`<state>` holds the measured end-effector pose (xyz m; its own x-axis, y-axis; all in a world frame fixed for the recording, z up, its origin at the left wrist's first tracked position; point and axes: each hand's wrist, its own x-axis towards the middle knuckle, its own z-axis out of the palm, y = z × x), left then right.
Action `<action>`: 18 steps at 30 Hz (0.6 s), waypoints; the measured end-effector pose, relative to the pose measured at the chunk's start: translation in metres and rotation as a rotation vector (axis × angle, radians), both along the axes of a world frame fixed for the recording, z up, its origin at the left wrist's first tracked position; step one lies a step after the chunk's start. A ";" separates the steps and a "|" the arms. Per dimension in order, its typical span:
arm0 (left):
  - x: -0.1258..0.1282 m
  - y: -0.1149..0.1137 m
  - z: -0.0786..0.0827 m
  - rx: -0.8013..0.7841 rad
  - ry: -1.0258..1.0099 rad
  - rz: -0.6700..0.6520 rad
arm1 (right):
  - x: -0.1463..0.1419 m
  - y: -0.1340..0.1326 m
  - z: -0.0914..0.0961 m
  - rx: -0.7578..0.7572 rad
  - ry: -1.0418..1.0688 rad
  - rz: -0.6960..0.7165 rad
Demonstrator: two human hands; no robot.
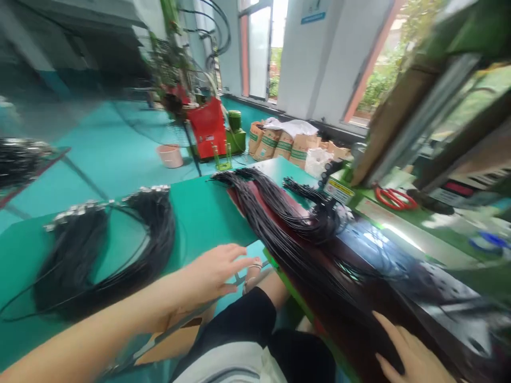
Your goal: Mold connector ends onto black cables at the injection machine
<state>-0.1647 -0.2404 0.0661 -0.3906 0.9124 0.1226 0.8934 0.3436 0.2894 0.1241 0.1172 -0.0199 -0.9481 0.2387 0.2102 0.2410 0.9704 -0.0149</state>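
Observation:
My left hand (221, 268) is in mid-air over the gap between the green table and the machine bench. Its fingers are stretched out and apart, with nothing in them. At the lower right, my right hand (415, 348) touches the near end of a long bundle of black cables (279, 247). The thumb and fingers of that hand are spread, with the dark strands between them; part of it is cut off by the frame edge. A second black cable bundle (275, 199) lies alongside, curling towards the machine.
Looped black cables with metallic ends (154, 229) lie on the green table (203, 210) at left. A green machine (343, 178) with a metal plate stands at right, with red-handled scissors (395, 198) on it. Paper sacks (283, 143) and a pink bucket (170, 156) stand beyond.

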 end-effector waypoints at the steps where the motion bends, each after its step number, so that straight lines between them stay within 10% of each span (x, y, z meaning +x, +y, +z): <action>1: 0.001 0.027 -0.008 0.041 -0.006 -0.111 | 0.003 -0.004 0.007 -0.015 -0.044 -0.031; 8: -0.007 0.163 -0.064 0.023 0.126 -0.456 | 0.000 -0.028 0.054 -0.166 -0.344 -0.196; 18: -0.037 0.213 -0.088 -0.065 0.209 -0.447 | 0.027 -0.054 0.080 -0.168 -0.323 -0.326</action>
